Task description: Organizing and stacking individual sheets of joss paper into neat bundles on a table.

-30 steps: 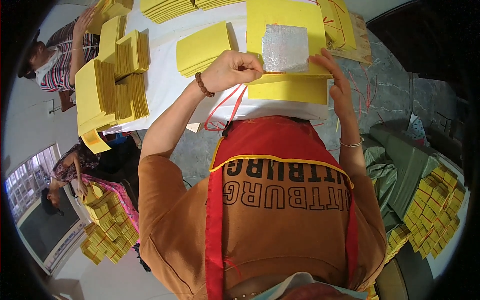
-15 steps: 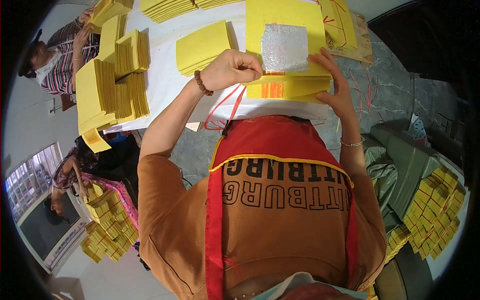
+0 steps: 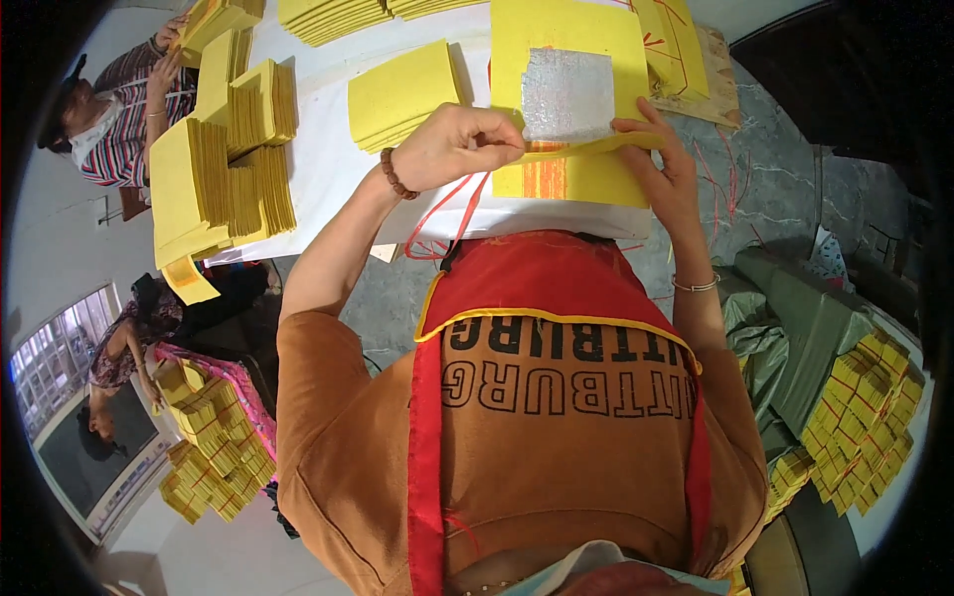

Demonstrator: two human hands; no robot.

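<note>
A sheet of yellow paper with a silver foil square at its middle lies flat in front of me, at the table's near edge. Its near part is lifted and curled into a narrow fold. My left hand is closed in a pinch at the left end of that fold. At the right end, my right hand has the folded edge between thumb and fingers. Below the fold, more yellow paper with an orange patch shows. Beside my left hand rests a stack of folded yellow paper.
Tall yellow paper stacks stand on the white-covered table to the left. Red string hangs over the front edge. A co-worker in stripes is at far left; another person handles bundles lower left. Tied bundles fill the right.
My right hand has closed from a spread grip onto the paper's near edge, which is now raised into a curl. My left hand has barely shifted.
</note>
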